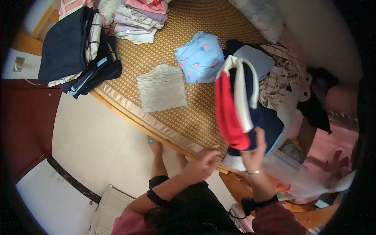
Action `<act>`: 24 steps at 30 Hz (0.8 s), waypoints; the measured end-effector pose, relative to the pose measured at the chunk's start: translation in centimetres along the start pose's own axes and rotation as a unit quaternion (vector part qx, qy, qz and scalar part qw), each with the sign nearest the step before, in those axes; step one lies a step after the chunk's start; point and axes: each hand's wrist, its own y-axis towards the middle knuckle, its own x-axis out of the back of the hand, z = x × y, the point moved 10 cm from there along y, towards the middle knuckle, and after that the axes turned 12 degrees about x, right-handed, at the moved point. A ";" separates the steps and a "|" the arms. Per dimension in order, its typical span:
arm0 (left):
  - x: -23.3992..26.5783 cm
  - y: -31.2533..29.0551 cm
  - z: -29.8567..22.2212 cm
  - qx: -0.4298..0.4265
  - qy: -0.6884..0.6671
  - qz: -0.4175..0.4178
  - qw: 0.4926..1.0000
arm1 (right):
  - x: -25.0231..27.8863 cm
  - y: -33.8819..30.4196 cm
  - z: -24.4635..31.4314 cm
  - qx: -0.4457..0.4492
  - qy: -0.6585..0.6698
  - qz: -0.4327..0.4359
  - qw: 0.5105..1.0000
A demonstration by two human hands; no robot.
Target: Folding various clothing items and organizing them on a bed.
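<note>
My right hand point(254, 154) grips the lower end of a folded red, white and navy garment point(234, 109). The garment stands up off the bed, its folded layers showing. Near the bed's front edge is my left hand point(203, 164), fingers bent and apart with nothing in them, a little left of that garment. Behind the held garment lie dark navy folded clothes point(267, 127). A folded light blue garment with pink spots point(199, 57) and a folded pale grey one with thin lines point(162, 89) lie flat on the woven mat point(172, 35).
At the far left stands a stack of dark folded clothes point(62, 47). A stack of pink, white and lilac clothes point(139, 23) is beside it. Rumpled checked cloth point(276, 88) lies on the right, with a round mesh item point(293, 152) nearby. The bed's wooden edge point(133, 119) runs before me.
</note>
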 end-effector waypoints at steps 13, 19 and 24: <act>7.0 -6.8 16.0 0.254 0.093 0.001 0.963 | -13.1 1.0 -3.8 0.094 -0.118 0.061 0.987; 8.5 -7.4 15.6 0.288 0.048 -0.024 0.956 | -22.6 -2.1 -12.6 -0.192 -0.176 0.451 0.854; 12.6 -9.7 15.9 0.263 0.096 -0.087 0.956 | -23.9 -1.3 -11.4 -0.210 -0.106 0.532 0.814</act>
